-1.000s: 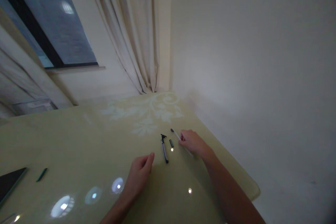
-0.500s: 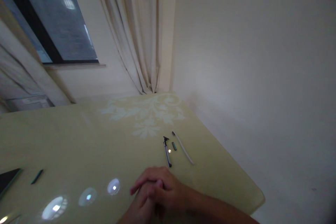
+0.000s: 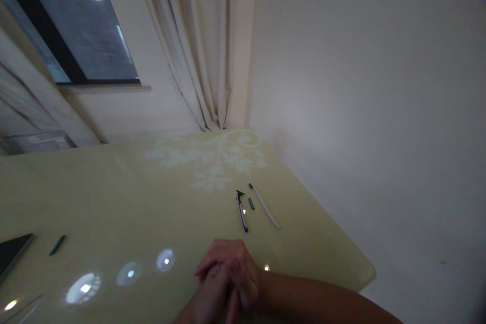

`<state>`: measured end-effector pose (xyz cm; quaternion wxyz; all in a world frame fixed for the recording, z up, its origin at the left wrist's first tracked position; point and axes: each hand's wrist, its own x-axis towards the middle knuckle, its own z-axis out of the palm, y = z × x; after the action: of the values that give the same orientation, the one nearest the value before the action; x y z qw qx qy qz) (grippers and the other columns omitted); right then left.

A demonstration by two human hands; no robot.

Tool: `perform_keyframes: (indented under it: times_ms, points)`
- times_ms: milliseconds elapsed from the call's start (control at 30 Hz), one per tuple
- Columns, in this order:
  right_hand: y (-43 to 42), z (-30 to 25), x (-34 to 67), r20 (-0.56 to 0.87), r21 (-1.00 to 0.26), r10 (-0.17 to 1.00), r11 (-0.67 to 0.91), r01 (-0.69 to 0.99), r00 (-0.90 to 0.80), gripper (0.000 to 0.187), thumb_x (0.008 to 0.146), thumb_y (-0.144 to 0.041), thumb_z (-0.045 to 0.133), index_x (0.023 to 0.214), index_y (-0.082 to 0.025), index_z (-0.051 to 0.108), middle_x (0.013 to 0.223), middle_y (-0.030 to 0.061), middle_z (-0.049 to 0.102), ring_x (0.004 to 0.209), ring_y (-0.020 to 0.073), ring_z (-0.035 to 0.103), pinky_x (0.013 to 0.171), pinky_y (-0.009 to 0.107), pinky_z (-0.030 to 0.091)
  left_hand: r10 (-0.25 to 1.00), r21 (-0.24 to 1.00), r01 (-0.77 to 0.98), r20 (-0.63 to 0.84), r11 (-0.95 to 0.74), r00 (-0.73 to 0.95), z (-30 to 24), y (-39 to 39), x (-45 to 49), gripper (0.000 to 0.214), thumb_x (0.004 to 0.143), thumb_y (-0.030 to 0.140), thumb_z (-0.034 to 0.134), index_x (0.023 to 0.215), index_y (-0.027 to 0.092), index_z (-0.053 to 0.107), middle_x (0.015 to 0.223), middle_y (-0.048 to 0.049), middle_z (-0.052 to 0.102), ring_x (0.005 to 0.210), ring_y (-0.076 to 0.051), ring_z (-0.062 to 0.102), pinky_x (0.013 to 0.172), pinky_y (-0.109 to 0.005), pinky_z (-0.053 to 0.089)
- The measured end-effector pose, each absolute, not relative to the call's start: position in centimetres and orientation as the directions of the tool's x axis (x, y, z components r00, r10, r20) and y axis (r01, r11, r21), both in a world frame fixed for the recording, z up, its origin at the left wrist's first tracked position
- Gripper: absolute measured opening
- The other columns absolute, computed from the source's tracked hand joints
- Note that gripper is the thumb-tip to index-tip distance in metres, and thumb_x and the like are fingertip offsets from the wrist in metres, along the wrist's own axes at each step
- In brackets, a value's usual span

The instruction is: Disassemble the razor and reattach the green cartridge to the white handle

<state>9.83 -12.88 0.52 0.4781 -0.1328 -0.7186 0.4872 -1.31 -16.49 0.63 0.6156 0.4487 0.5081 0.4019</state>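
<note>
At the bottom centre of the frame, the right hand point(image 3: 246, 269) folds its fingers closed over the left hand point(image 3: 215, 286); the left fingers are mostly hidden, so their spread cannot be told. Just above lie a razor point(image 3: 242, 214), a small dark green piece point(image 3: 251, 204) and a toothbrush point(image 3: 265, 207), close together but apart. A loose, steady clasp on the near side seems best, leaving the razor handle untouched. The glossy yellow-green worktop point(image 3: 152, 212) shows lamp reflections at lower left and a pale floral pattern point(image 3: 212, 178) towards its far corner. A dark strip point(image 3: 56, 245) lies at left, a curtain point(image 3: 205, 35) and window point(image 3: 91, 30) fill the upper left, and a bare wall point(image 3: 360, 111) the right.
</note>
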Motion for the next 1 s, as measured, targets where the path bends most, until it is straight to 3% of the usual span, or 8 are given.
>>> perform_keyframes:
  times_ms: [167, 267, 400, 533, 700, 833, 933, 1000]
  points:
    - [-11.1, 1.9, 10.6, 0.416, -0.893, 0.742, 0.443, -0.080, -0.526, 0.085, 0.111, -0.069, 0.011, 0.123, -0.020, 0.079, 0.099, 0.0128, 0.080, 0.088, 0.0264, 0.078, 0.082, 0.039, 0.063, 0.989, 0.969, 0.207, -0.144, 0.135, 0.027, 1.5, -14.5, -0.7, 0.076, 0.084, 0.094, 0.039, 0.070, 0.025, 0.066, 0.051, -0.0043, 0.059, 0.065, -0.029, 0.068, 0.065, -0.040, 0.061]
    - [-8.1, 3.6, 12.4, 0.343, -0.755, 0.813, 0.536, 0.377, -0.470, 0.076, 0.113, -0.062, 0.018, 0.103, -0.018, 0.079, 0.104, 0.0123, 0.080, 0.098, 0.0223, 0.075, 0.091, 0.032, 0.056, 0.992, 0.936, 0.340, -0.115, 0.088, 0.060, 2.8, -11.6, 0.1, 0.088, 0.097, 0.086, 0.016, 0.072, 0.020, 0.068, 0.054, -0.0058, 0.063, 0.056, -0.024, 0.065, 0.056, -0.035, 0.056]
    - [-3.4, 4.8, 16.3, 0.208, -0.542, 0.963, 0.261, 0.799, -0.174, 0.040, 0.112, -0.042, 0.044, 0.104, -0.016, 0.074, 0.107, 0.0141, 0.076, 0.096, 0.0234, 0.070, 0.086, 0.032, 0.049, 0.990, 0.793, 0.602, -0.137, 0.089, 0.034, 3.9, -7.6, 0.6, 0.052, 0.103, 0.059, 0.056, 0.081, 0.016, 0.074, 0.084, -0.0113, 0.076, 0.086, -0.027, 0.075, 0.076, -0.036, 0.059]
    - [-1.1, 3.8, 19.5, 0.067, -0.433, 0.997, 0.058, 0.900, -0.033, 0.020, 0.103, -0.032, 0.065, 0.098, -0.015, 0.075, 0.099, 0.0147, 0.077, 0.095, 0.0259, 0.072, 0.081, 0.032, 0.048, 0.975, 0.622, 0.766, -0.222, 0.161, -0.025, 3.5, -5.4, 1.1, 0.034, 0.104, 0.039, 0.070, 0.129, 0.017, 0.070, 0.130, -0.0117, 0.073, 0.110, -0.028, 0.073, 0.094, -0.049, 0.062]
    - [-1.1, 2.8, 19.6, -0.074, -0.361, 0.995, 0.033, 0.932, -0.064, 0.019, 0.105, -0.032, 0.070, 0.112, -0.015, 0.074, 0.112, 0.0109, 0.076, 0.102, 0.0247, 0.073, 0.091, 0.039, 0.058, 0.965, 0.567, 0.806, -0.262, 0.170, -0.019, 2.9, -4.5, 0.0, 0.038, 0.103, 0.035, 0.071, 0.137, 0.019, 0.066, 0.139, -0.0121, 0.069, 0.116, -0.029, 0.072, 0.096, -0.050, 0.063]
    - [-1.8, 3.3, 18.2, -0.104, -0.359, 0.984, 0.097, 0.928, -0.143, 0.022, 0.107, -0.033, 0.069, 0.120, -0.016, 0.072, 0.120, 0.0094, 0.074, 0.105, 0.0240, 0.073, 0.093, 0.042, 0.061, 0.974, 0.652, 0.743, -0.227, 0.150, 0.002, 2.3, -5.4, -4.5, 0.032, 0.103, 0.036, 0.072, 0.129, 0.018, 0.069, 0.129, -0.0102, 0.073, 0.106, -0.026, 0.074, 0.089, -0.045, 0.064]
    - [-2.5, 3.6, 16.8, -0.092, -0.373, 0.976, 0.151, 0.915, -0.199, 0.011, 0.102, -0.019, 0.067, 0.102, -0.015, 0.078, 0.103, 0.0108, 0.080, 0.099, 0.0234, 0.075, 0.086, 0.031, 0.054, 0.986, 0.772, 0.626, -0.165, 0.115, 0.022, 1.6, -7.3, -8.7, 0.036, 0.100, 0.048, 0.067, 0.085, 0.016, 0.070, 0.076, -0.0028, 0.070, 0.067, -0.019, 0.069, 0.059, -0.030, 0.058]
    - [-2.8, 3.6, 15.3, -0.085, -0.382, 0.967, 0.190, 0.904, -0.239, 0.012, 0.098, -0.015, 0.068, 0.100, -0.015, 0.079, 0.101, 0.0121, 0.082, 0.095, 0.0239, 0.076, 0.080, 0.029, 0.050, 0.994, 0.848, 0.522, -0.105, 0.089, 0.002, 1.2, -8.6, -10.9, 0.046, 0.095, 0.063, 0.061, 0.080, 0.019, 0.064, 0.061, 0.0036, 0.058, 0.049, -0.016, 0.058, 0.045, -0.026, 0.047]
